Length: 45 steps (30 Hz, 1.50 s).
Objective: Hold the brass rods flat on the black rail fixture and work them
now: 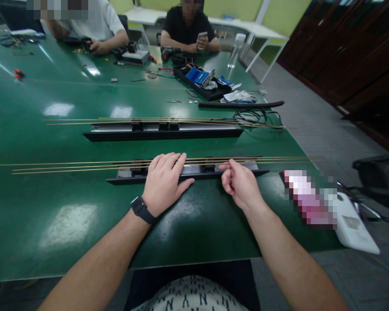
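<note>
A black rail-like housing (197, 176) with a silver channel and dark blocks lies crosswise in front of me. Several thin, brass-coloured rods (65, 169) run along its top and reach past both ends. My left hand (165, 181), a dark watch on its wrist, rests palm down over the rods and housing, fingers stretched out. Toward the right part of the housing, my right hand (241, 183) has its fingers curled in, thumb and index finger pinched at one rod. The exact contact at those fingertips is partly hidden.
A second housing (165, 134) with rods lies farther back. Beyond it are a black strip (241, 104), coiled cable (251, 115) and a tool tray (210, 88). A white object (356, 229) lies at right. Two people sit across the green table (68, 198).
</note>
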Tool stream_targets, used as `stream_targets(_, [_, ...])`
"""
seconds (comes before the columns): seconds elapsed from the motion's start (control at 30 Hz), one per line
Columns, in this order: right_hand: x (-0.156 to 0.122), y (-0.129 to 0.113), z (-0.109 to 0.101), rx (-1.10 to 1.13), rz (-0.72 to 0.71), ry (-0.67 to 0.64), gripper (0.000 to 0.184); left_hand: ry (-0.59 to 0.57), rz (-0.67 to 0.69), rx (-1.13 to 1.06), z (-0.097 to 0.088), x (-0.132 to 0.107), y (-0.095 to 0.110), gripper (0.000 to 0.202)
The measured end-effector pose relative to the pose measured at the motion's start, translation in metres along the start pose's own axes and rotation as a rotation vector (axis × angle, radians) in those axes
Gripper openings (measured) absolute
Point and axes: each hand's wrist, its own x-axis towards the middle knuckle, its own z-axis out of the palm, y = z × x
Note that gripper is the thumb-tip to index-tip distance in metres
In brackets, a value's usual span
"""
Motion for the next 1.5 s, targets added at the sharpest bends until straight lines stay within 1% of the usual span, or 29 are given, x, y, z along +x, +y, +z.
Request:
stream_targets(0.1, [-0.0009,-0.0002,-0.0002,-0.012,-0.005,-0.008,0.035,-0.001,0.000,-0.005,-0.0006,0.0003,0.0005,0.063])
stream_targets(0.4, [-0.0021,-0.0024,-0.0022,-0.101,-0.006,-0.053,0.042,-0.006,-0.007,-0.008,-0.0005,-0.0002,0.0016,0.062])
stream_targets(0.73, [-0.0006,-0.0003,0.0004,-0.024,0.004,0.014,0.037,0.001,0.000,-0.006,-0.0005,0.0000,0.0013,0.062])
stream_targets(0.87, [-0.0016,-0.0003,0.0007,-0.035,-0.006,0.005,0.036,0.000,0.000,-0.005,-0.0010,0.0003,0.0012,0.063])
stream_targets(1.17, [-0.0018,-0.0022,-0.0015,-0.123,-0.023,-0.048,0.042,0.007,-0.003,-0.020,0.0003,-0.0004,0.0011,0.062])
stream_targets(1.3, [-0.0022,-0.0021,-0.0002,-0.139,-0.026,-0.024,0.042,0.003,-0.005,-0.016,0.0006,-0.0007,0.0001,0.062])
stream_targets(1.5, [-0.0008,0.0002,-0.0002,-0.064,-0.001,0.007,0.039,0.001,-0.003,-0.010,0.0000,-0.0004,0.0008,0.063])
